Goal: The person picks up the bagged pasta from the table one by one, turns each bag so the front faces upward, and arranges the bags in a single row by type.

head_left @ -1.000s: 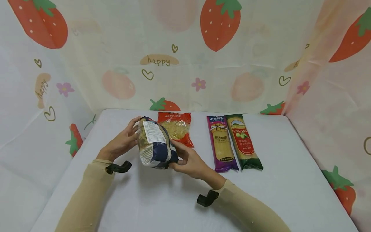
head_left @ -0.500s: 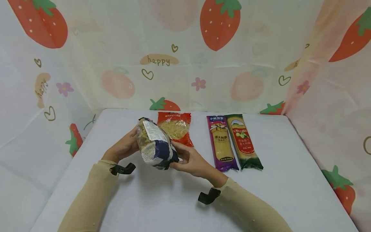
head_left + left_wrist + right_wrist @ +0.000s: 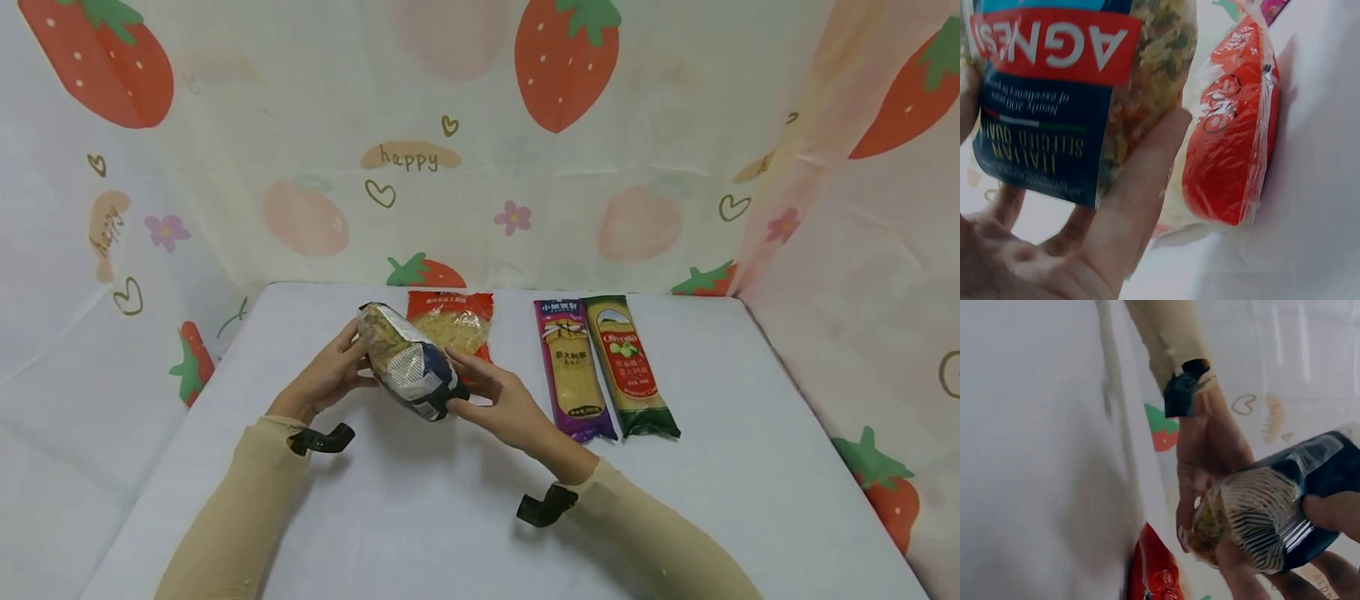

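Both hands hold a bag of Agnesi pasta (image 3: 408, 358) above the table, tilted with its lower end to the right. In the head view its clear side shows mixed-colour pasta, beside a navy and white-striped end. My left hand (image 3: 326, 379) grips the upper left end, its fingers partly hidden behind the bag. My right hand (image 3: 506, 408) pinches the lower right end between thumb and fingers. The left wrist view shows the red Agnesi label (image 3: 1054, 47) upside down, with the left thumb and fingers around the bag. Behind it lies a red pasta bag (image 3: 453, 321), partly covered.
A purple spaghetti packet (image 3: 573, 371) and a green Olivoilà spaghetti packet (image 3: 630, 367) lie side by side on the white tabletop (image 3: 420, 517), right of the hands. A strawberry-print curtain (image 3: 465, 208) stands behind the table and along both sides.
The held bag has rolled in the hands: its white label has turned away and more clear side shows. Its lower end has risen slightly. The other packets have stayed put.
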A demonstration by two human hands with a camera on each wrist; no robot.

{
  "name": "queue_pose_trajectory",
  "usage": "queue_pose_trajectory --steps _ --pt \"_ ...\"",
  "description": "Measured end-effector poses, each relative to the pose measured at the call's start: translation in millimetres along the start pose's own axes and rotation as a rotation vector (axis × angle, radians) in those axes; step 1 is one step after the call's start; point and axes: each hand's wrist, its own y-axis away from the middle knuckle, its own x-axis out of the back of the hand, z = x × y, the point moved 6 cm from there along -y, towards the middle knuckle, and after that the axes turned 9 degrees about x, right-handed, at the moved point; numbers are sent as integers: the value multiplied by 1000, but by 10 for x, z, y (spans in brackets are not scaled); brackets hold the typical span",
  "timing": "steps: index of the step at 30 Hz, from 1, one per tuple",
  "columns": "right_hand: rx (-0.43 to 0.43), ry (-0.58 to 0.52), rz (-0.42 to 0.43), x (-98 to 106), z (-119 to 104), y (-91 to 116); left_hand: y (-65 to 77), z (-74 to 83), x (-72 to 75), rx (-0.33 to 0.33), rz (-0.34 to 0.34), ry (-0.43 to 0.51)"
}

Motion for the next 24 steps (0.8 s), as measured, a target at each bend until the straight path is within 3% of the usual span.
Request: queue_pose_trajectory --steps 7,16,24 --pt "-16 78 -7 -74 -129 46 -38 -17 20 31 69 -83" --pt "-168 338 62 -116 -209 83 -19 95 -140 78 114 -189" --pt "-195 388 81 -154 -164 136 12 97 -242 132 158 -298"
